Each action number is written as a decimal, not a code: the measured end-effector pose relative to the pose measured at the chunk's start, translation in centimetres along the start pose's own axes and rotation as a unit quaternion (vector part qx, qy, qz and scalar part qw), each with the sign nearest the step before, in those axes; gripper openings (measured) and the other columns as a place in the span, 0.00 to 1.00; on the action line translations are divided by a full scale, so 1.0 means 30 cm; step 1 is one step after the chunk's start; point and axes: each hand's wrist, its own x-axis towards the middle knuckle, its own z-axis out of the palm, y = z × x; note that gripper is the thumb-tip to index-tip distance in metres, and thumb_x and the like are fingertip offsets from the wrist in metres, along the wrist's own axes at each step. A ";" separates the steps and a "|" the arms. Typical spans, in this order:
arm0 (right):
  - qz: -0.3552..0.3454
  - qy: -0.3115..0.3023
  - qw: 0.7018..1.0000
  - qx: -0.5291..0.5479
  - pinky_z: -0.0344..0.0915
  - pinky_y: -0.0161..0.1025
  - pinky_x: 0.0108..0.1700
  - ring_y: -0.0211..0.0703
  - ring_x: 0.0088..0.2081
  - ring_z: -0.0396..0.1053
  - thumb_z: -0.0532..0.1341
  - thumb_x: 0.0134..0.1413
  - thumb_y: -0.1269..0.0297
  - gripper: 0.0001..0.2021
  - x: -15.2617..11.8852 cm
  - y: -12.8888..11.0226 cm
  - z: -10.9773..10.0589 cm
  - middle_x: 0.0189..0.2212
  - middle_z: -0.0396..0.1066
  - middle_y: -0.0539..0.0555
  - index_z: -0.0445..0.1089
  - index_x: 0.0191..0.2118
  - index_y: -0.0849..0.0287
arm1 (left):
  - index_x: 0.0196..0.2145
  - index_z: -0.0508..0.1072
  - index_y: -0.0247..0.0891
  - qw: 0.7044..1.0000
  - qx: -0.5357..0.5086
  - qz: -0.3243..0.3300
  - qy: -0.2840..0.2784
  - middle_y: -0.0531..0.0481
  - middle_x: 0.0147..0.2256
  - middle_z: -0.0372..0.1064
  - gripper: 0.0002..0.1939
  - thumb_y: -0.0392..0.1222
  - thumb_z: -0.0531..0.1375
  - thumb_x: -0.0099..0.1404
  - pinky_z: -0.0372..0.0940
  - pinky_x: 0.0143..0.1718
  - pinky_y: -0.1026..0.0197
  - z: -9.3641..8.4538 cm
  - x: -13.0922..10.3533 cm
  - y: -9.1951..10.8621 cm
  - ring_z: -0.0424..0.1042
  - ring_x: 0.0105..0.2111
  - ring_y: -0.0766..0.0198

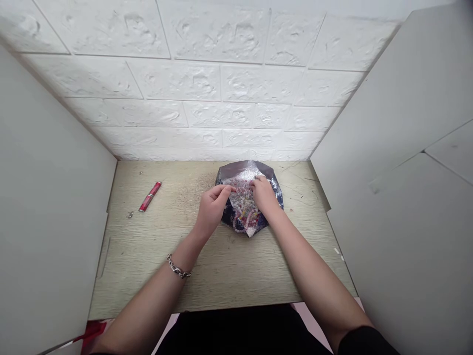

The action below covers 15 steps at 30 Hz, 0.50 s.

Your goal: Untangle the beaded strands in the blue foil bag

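Observation:
A dark bag with a silvery lining (251, 170) lies opened out near the back of the table, with many small pink, red, white and yellow beads (246, 197) heaped in it. My left hand (213, 204) is at the bag's left side, its thumb and forefinger pinched together over the beads; a tiny red bit shows at the fingertips, too small to name surely. On the right side of the heap, my right hand (264, 195) has its fingers curled at the beads. What those fingertips hold, if anything, is hidden.
A red tube-shaped object (150, 196) lies on the left of the wooden table (236, 276), near a small shiny metal piece (130, 215). Grey panels flank the table on both sides, and a white brick-patterned wall (199, 81) stands behind. Thin threads lie at the right.

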 end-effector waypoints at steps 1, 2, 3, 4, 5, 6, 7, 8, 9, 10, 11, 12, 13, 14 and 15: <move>0.000 0.001 1.000 0.001 0.57 0.39 0.47 0.45 0.47 0.60 0.47 0.49 0.80 0.15 0.002 0.003 0.004 0.47 0.60 0.64 0.69 0.36 0.65 | 0.26 0.74 0.35 1.000 0.001 0.002 -0.003 0.54 0.14 0.61 0.15 0.49 0.54 0.55 0.58 0.23 0.65 -0.001 0.000 -0.001 0.63 0.21 0.67; -0.001 0.002 1.000 0.002 0.57 0.39 0.47 0.45 0.47 0.60 0.47 0.49 0.79 0.15 0.004 0.005 0.007 0.47 0.61 0.64 0.69 0.36 0.66 | 0.27 0.74 0.35 1.000 0.003 0.004 -0.008 0.54 0.14 0.61 0.15 0.49 0.54 0.56 0.58 0.23 0.65 -0.001 0.000 -0.002 0.64 0.21 0.67; -0.001 0.002 1.000 0.002 0.57 0.39 0.48 0.45 0.47 0.60 0.47 0.49 0.79 0.15 0.005 0.007 0.008 0.47 0.61 0.64 0.69 0.36 0.66 | 0.27 0.74 0.35 1.000 0.006 0.005 -0.013 0.54 0.14 0.61 0.15 0.49 0.54 0.56 0.58 0.23 0.65 -0.001 0.000 -0.003 0.64 0.21 0.67; -0.002 0.003 1.000 0.003 0.57 0.39 0.48 0.45 0.47 0.60 0.47 0.50 0.79 0.15 0.006 0.007 0.009 0.47 0.61 0.64 0.69 0.36 0.66 | 0.28 0.74 0.35 1.000 0.008 0.006 -0.017 0.54 0.14 0.61 0.15 0.49 0.54 0.56 0.58 0.24 0.65 -0.002 0.000 -0.003 0.64 0.21 0.67; -0.002 0.003 1.000 0.003 0.57 0.38 0.48 0.45 0.47 0.60 0.47 0.50 0.78 0.15 0.006 0.007 0.009 0.48 0.61 0.64 0.70 0.36 0.66 | 0.28 0.75 0.35 1.000 0.011 0.007 -0.020 0.54 0.14 0.61 0.15 0.49 0.54 0.56 0.58 0.24 0.65 -0.002 -0.001 -0.004 0.64 0.21 0.67; -0.003 0.003 1.000 0.004 0.57 0.38 0.47 0.45 0.47 0.60 0.47 0.51 0.78 0.15 0.006 0.006 0.009 0.48 0.61 0.64 0.70 0.36 0.66 | 0.29 0.75 0.35 1.000 0.015 0.007 -0.022 0.54 0.14 0.61 0.15 0.48 0.54 0.56 0.58 0.24 0.65 -0.001 -0.001 -0.005 0.64 0.21 0.67; -0.003 0.002 1.000 0.004 0.57 0.38 0.47 0.44 0.47 0.60 0.47 0.52 0.77 0.14 0.006 0.005 0.008 0.47 0.61 0.64 0.70 0.36 0.66 | 0.29 0.75 0.35 1.000 0.018 0.007 -0.025 0.54 0.14 0.61 0.15 0.48 0.53 0.56 0.58 0.24 0.65 -0.001 -0.001 -0.005 0.64 0.21 0.67; -0.004 0.001 1.000 0.005 0.57 0.38 0.47 0.44 0.47 0.60 0.48 0.52 0.76 0.14 0.006 0.004 0.007 0.47 0.62 0.64 0.70 0.36 0.66 | 0.30 0.75 0.36 0.999 0.022 0.008 -0.026 0.54 0.14 0.62 0.15 0.48 0.53 0.57 0.58 0.24 0.65 0.000 -0.002 -0.005 0.64 0.21 0.67; -0.006 -0.001 1.000 0.006 0.57 0.38 0.47 0.44 0.46 0.61 0.48 0.53 0.75 0.14 0.005 0.002 0.005 0.45 0.63 0.63 0.70 0.35 0.66 | 0.30 0.75 0.36 0.999 0.026 0.008 -0.027 0.54 0.14 0.62 0.15 0.48 0.53 0.57 0.58 0.24 0.65 0.000 -0.002 -0.005 0.65 0.22 0.67; -0.007 -0.003 1.000 0.007 0.57 0.38 0.47 0.44 0.45 0.61 0.49 0.53 0.74 0.13 0.005 -0.001 0.003 0.44 0.63 0.63 0.71 0.35 0.66 | 0.30 0.76 0.36 0.999 0.030 0.009 -0.026 0.54 0.15 0.63 0.15 0.48 0.53 0.57 0.58 0.24 0.65 0.001 -0.002 -0.006 0.65 0.22 0.66; -0.007 -0.004 1.000 0.008 0.57 0.38 0.46 0.44 0.45 0.61 0.49 0.54 0.73 0.13 0.004 -0.003 0.001 0.44 0.64 0.63 0.71 0.35 0.66 | 0.30 0.76 0.36 0.999 0.034 0.011 -0.026 0.53 0.16 0.65 0.15 0.47 0.53 0.57 0.59 0.25 0.65 0.002 -0.002 -0.006 0.66 0.23 0.66; -0.008 -0.006 1.000 0.008 0.57 0.38 0.46 0.44 0.44 0.61 0.49 0.54 0.72 0.13 0.003 -0.006 -0.001 0.43 0.64 0.63 0.71 0.35 0.66 | 0.30 0.76 0.36 0.999 0.038 0.014 -0.026 0.53 0.18 0.67 0.15 0.47 0.53 0.57 0.59 0.26 0.65 0.002 -0.002 -0.005 0.67 0.24 0.66; -0.007 -0.007 1.000 0.009 0.57 0.38 0.45 0.44 0.43 0.61 0.49 0.54 0.71 0.13 0.002 -0.009 -0.004 0.43 0.64 0.63 0.71 0.34 0.66 | 0.30 0.76 0.36 0.999 0.044 0.018 -0.025 0.52 0.20 0.69 0.15 0.47 0.53 0.57 0.60 0.27 0.65 0.003 -0.002 -0.005 0.67 0.26 0.65; -0.007 -0.008 1.000 0.010 0.58 0.38 0.45 0.44 0.42 0.62 0.50 0.54 0.71 0.12 0.001 -0.012 -0.008 0.42 0.64 0.63 0.71 0.34 0.66 | 0.29 0.76 0.36 0.998 0.049 0.024 -0.025 0.51 0.23 0.70 0.15 0.47 0.54 0.57 0.60 0.29 0.65 0.003 -0.002 -0.004 0.68 0.28 0.65; -0.007 -0.008 1.000 0.011 0.58 0.38 0.44 0.43 0.42 0.62 0.50 0.54 0.71 0.12 -0.001 -0.016 -0.011 0.41 0.64 0.63 0.71 0.34 0.66 | 0.29 0.76 0.36 0.998 0.055 0.028 -0.026 0.51 0.25 0.71 0.15 0.47 0.54 0.57 0.61 0.31 0.64 0.003 -0.002 -0.002 0.68 0.29 0.65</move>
